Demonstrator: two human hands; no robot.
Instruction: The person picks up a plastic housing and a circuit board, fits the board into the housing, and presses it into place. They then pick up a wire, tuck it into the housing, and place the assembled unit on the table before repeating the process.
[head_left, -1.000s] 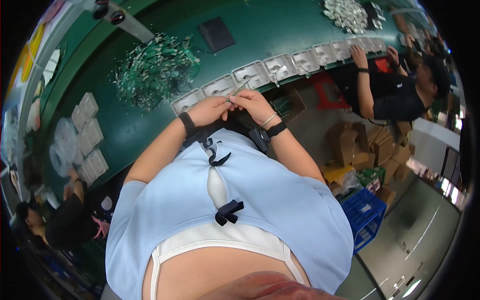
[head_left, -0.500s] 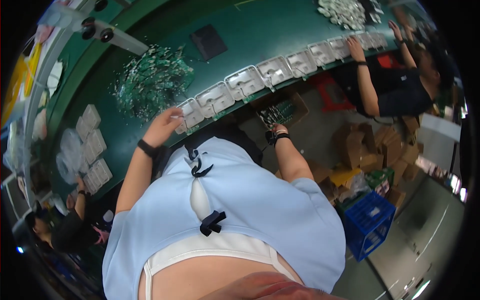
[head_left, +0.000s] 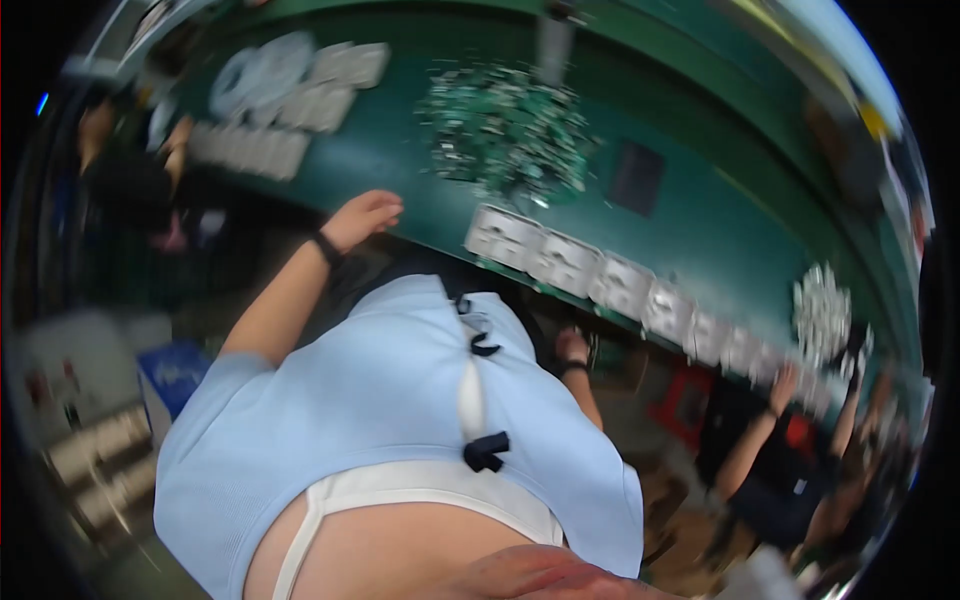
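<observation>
My left hand [head_left: 365, 218] hovers at the front edge of the green table, its fingers loosely stretched and nothing visible in them. To its right, a row of white square plastic housings [head_left: 570, 264] runs along the edge, with small green boards at their near sides. Beyond the row lies a heap of green circuit boards [head_left: 505, 130], nearest to the row's left end. My right hand [head_left: 573, 346] is low, below the table edge near the row; blur and shadow hide its fingers and anything they hold.
White trays [head_left: 250, 150] and a clear plastic bag [head_left: 262, 75] lie at the far left, near a co-worker's hand [head_left: 178, 135]. A dark flat pad [head_left: 637, 178] rests beyond the row. At right, another co-worker's hand [head_left: 785, 388] touches the row, near a pale parts heap [head_left: 822, 315] and red stool [head_left: 683, 408].
The view has swung left and is blurred. My left hand has come away from the row's left end, where it was at a housing. My right hand stays low, below the table edge.
</observation>
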